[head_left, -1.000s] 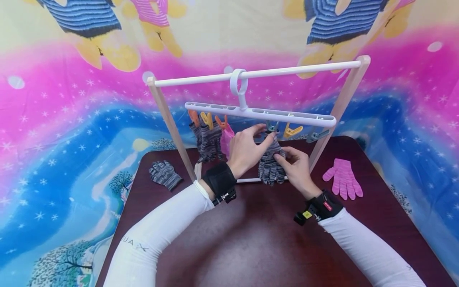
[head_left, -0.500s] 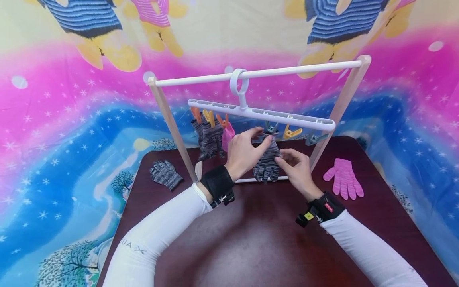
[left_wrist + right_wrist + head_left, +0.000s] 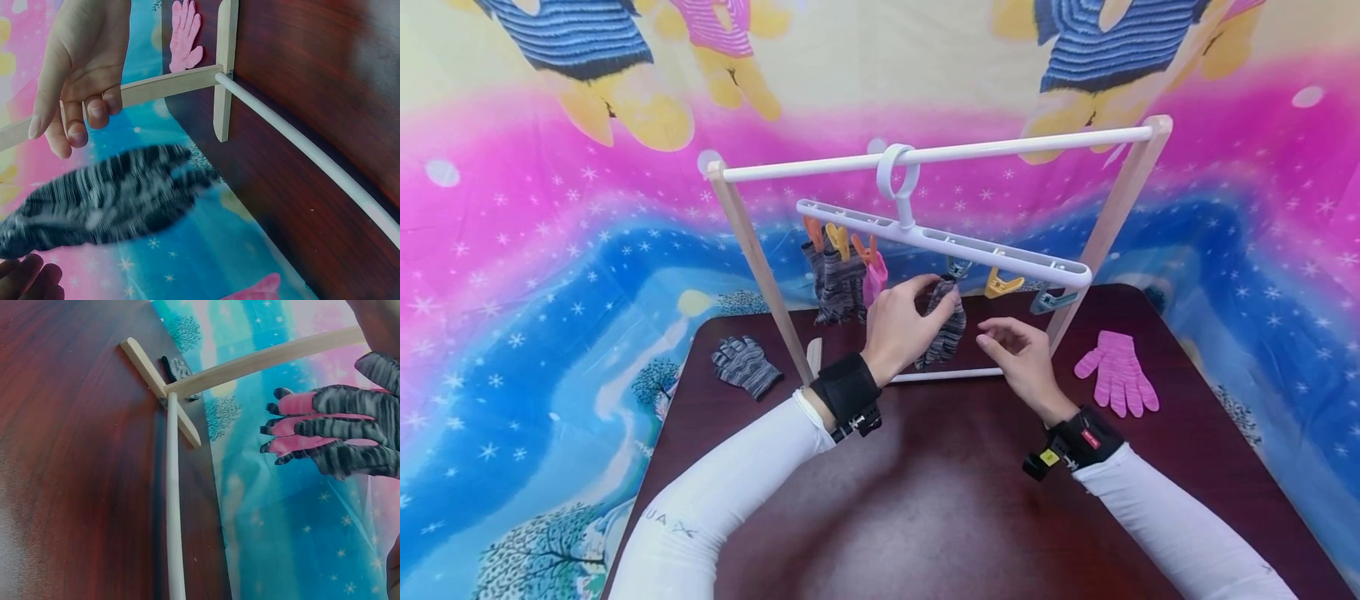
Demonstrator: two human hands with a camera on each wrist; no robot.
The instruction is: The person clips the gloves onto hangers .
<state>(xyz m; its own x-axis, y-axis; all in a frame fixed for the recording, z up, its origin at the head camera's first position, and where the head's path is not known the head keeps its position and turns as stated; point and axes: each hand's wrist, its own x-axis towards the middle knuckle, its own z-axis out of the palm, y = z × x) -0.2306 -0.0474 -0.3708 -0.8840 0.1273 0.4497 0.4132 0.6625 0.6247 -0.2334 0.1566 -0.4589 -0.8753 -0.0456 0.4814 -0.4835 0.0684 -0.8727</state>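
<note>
In the head view my left hand (image 3: 895, 329) pinches a grey-black striped knit glove (image 3: 947, 329) near its cuff, with thumb and index finger on either side. A grey-blue clip (image 3: 957, 266) on the white hanger (image 3: 970, 246) meets that cuff. To the right, my right hand (image 3: 1024, 358) stands apart from the glove, its fingers loosely bent around nothing. The left wrist view shows the glove (image 3: 119, 197) blurred, below the right hand (image 3: 84, 81). Left of my hands, more grey gloves (image 3: 837, 283) and a pink glove (image 3: 874, 279) hang from orange and yellow clips.
A wooden stand (image 3: 748, 258) with a white top bar (image 3: 1015, 148) carries the hanger. A grey glove (image 3: 747, 365) lies on the dark table (image 3: 925, 500) at left, a pink glove (image 3: 1117, 373) at right. A yellow clip (image 3: 1002, 283) and another grey-blue clip (image 3: 1052, 298) hang without gloves.
My right hand has let go of the grey glove and sits slightly lower. My left hand has shifted left with the glove. The hanger has turned, its right end lower and nearer.
</note>
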